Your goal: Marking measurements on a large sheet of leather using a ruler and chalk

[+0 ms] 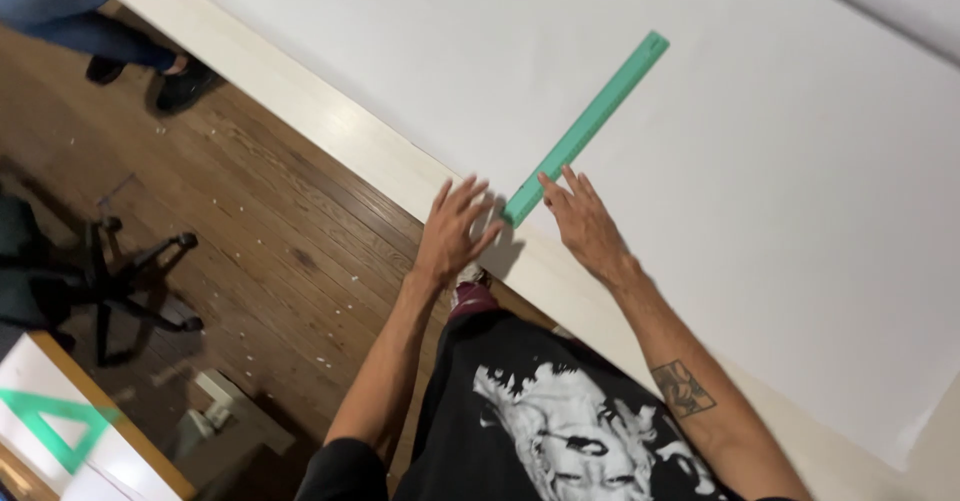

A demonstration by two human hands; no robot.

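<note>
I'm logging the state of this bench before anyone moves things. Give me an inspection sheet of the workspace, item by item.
Surface: pale table covered by a large white paper sheet, with a roll of it at the far corner.
Job's things: green ruler lying diagonally on the sheet, its near end at the sheet's edge.
Clutter: small white scraps on the wooden floor.
Hands: left hand and right hand both open, fingers spread flat, either side of the ruler's near end.
Cables: nothing seen.
Surroundings: office chair base, another person's legs at the far left, green set square on a second table.
</note>
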